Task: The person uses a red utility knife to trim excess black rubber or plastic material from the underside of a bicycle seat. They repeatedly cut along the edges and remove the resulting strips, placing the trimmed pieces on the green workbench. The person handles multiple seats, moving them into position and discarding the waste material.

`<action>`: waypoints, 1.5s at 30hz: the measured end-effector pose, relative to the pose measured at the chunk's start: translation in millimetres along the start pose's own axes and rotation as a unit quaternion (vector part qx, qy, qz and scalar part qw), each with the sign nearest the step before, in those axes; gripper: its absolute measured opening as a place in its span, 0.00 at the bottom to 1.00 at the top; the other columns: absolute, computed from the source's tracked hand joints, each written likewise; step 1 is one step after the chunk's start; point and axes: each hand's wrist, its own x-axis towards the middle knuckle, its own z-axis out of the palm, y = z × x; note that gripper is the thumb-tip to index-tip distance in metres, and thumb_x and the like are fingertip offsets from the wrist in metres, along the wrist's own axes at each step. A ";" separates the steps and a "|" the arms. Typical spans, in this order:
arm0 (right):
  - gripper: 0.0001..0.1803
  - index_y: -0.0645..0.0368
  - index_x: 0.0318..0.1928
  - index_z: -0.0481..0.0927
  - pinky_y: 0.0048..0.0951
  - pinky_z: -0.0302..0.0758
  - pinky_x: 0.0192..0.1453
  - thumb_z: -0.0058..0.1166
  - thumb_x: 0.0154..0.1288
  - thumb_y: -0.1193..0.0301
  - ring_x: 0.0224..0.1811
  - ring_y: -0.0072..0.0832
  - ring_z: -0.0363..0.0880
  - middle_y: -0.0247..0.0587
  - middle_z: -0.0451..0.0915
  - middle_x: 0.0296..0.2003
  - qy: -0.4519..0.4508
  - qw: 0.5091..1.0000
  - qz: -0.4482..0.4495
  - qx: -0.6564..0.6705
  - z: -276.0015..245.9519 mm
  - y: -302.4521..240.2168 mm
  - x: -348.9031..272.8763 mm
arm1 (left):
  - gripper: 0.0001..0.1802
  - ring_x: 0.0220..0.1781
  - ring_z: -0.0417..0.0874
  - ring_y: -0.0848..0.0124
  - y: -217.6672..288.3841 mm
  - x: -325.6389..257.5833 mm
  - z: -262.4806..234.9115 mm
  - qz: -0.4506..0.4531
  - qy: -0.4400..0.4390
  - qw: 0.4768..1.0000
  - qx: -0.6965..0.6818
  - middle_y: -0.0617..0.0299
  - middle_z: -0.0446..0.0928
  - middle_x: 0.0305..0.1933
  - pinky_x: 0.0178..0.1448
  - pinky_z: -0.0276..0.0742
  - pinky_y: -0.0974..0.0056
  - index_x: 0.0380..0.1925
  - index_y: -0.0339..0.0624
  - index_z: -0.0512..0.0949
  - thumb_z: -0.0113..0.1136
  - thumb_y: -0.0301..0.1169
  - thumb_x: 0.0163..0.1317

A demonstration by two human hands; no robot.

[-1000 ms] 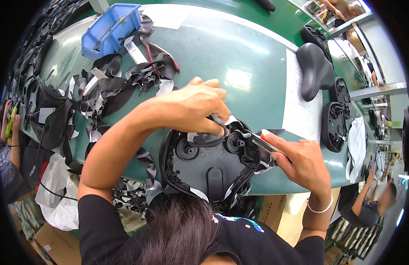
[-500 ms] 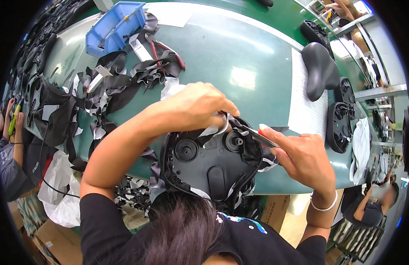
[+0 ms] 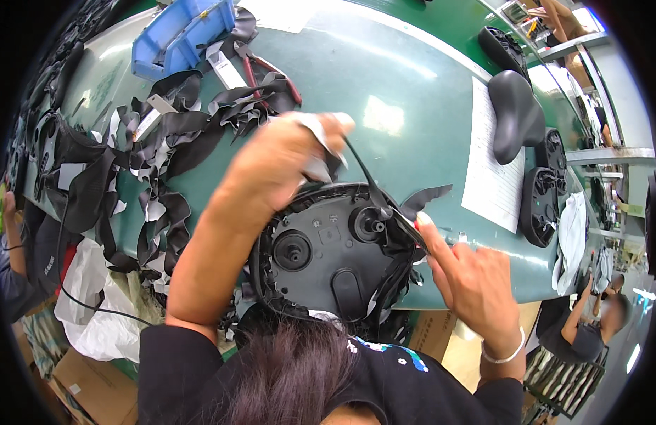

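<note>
An upturned black bicycle saddle (image 3: 321, 248) lies at the table's near edge, its plastic base and two round spring mounts facing up. Raised over its far side, my left hand (image 3: 275, 156) is closed on a strip of black cover material (image 3: 365, 166) with a pale backing. The strip runs taut down to the saddle's right rim. My right hand (image 3: 477, 280) grips a thin-bladed knife (image 3: 411, 228), its tip against that rim where the strip meets it. Most of the handle is hidden in my fingers. A loose dark flap (image 3: 427, 198) sticks out beyond the rim.
Black and white cut scraps (image 3: 189, 138) cover the table's left, with red-handled pliers (image 3: 251, 74) and a blue bin (image 3: 200, 32) behind. At right lie a lined paper sheet (image 3: 487, 166), a finished saddle (image 3: 508, 117) and upturned saddles (image 3: 540, 205). Other people work left and right.
My left hand has lifted up and left off the saddle's far rim, drawing the strip out taut. My right hand with the knife has moved slightly down and nearer.
</note>
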 end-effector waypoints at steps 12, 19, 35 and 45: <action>0.29 0.57 0.68 0.63 0.28 0.76 0.26 0.52 0.66 0.72 0.19 0.26 0.79 0.44 0.83 0.31 0.023 0.734 0.315 0.601 62.3 -74.2 -82.4 | 0.11 0.38 0.78 0.65 50.2 -31.3 -25.5 0.538 0.161 0.764 0.318 0.57 0.77 0.35 0.44 0.75 0.61 0.40 0.33 0.75 0.59 0.28 0.60; 0.47 0.63 0.69 0.51 0.28 0.74 0.48 0.66 0.54 0.74 0.40 0.22 0.74 0.47 0.73 0.53 0.257 0.782 0.176 0.541 85.4 -38.9 5.8 | 0.25 0.47 0.79 0.55 16.7 -39.5 -51.4 0.287 0.047 0.673 0.680 0.52 0.78 0.47 0.49 0.75 0.59 0.50 0.40 0.74 0.68 0.34 0.52; 0.24 0.61 0.55 0.72 0.24 0.78 0.35 0.60 0.57 0.73 0.32 0.24 0.78 0.35 0.76 0.35 0.423 0.569 0.220 0.670 68.3 277.1 208.8 | 0.26 0.57 0.74 0.61 47.5 254.8 27.6 0.203 0.083 0.963 0.158 0.53 0.71 0.57 0.62 0.70 0.54 0.61 0.45 0.65 0.54 0.44 0.67; 0.24 0.58 0.56 0.72 0.24 0.78 0.37 0.60 0.60 0.69 0.36 0.23 0.78 0.35 0.76 0.39 0.483 0.556 0.264 0.623 128.1 340.4 322.6 | 0.33 0.57 0.71 0.41 48.5 451.9 84.4 0.352 0.128 0.518 0.769 0.30 0.44 0.72 0.56 0.71 0.46 0.64 0.73 0.65 0.63 0.44 0.57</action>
